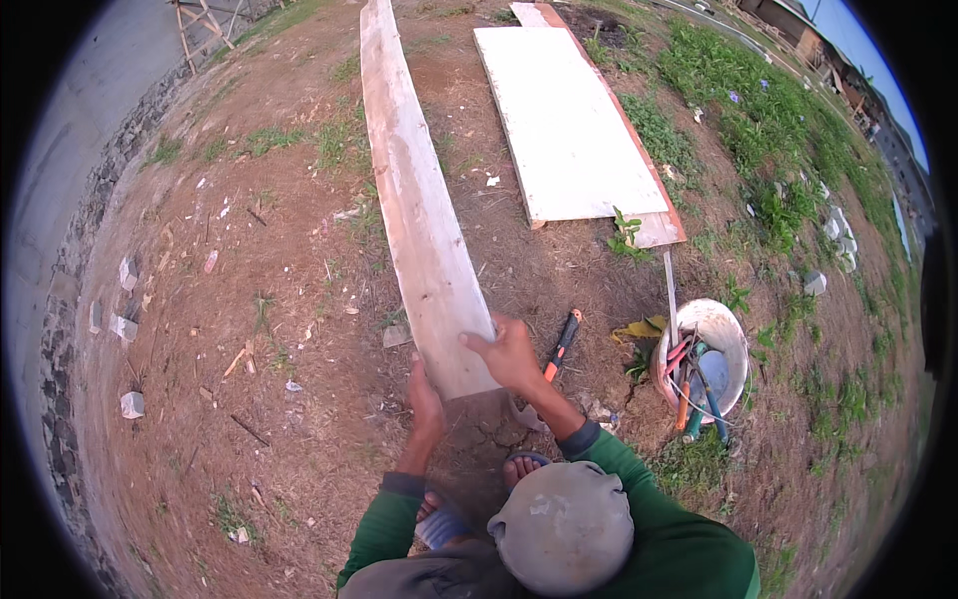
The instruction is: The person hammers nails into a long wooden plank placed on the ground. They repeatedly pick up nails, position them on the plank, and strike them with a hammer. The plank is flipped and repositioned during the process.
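Note:
A long, weathered wooden plank stretches away from me, its near end between my hands. My left hand is closed along its left edge, with the fingers partly hidden. On the right edge near the same end, my right hand grips the board, its thumb lying on the upper face. Just right of that hand, a tool with a black and orange handle lies on the dirt. My right forearm hides part of the tool.
A large white panel lies over reddish boards at the far right. Nearer, a whitish bucket holds several hand tools. Small pale blocks are scattered left, beside a stony edge. My sandalled feet are close to the plank's end.

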Demonstrator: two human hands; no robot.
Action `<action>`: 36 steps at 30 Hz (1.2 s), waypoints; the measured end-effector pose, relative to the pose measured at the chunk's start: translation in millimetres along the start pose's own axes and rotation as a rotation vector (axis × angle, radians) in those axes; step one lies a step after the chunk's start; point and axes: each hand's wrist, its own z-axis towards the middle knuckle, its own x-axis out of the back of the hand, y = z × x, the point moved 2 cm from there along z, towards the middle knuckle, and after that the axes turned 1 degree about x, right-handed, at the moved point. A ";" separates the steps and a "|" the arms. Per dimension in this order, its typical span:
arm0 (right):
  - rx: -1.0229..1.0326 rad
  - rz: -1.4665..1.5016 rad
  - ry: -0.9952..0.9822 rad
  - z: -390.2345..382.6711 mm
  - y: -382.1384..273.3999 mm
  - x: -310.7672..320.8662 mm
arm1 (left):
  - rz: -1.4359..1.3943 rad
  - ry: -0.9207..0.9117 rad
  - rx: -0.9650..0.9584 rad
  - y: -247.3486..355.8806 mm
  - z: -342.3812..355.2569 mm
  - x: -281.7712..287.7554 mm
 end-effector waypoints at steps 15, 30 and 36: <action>0.057 -0.389 0.061 -112.5 32.5 89.0 | 0.270 -0.116 -0.090 129.0 -130.0 104.2; -0.399 -0.635 -0.093 -241.6 102.6 125.9 | 0.729 -0.214 -0.519 266.7 -318.3 90.1; -0.266 -0.646 0.241 -243.4 65.6 148.6 | 0.930 -0.097 -0.337 268.7 -315.9 52.1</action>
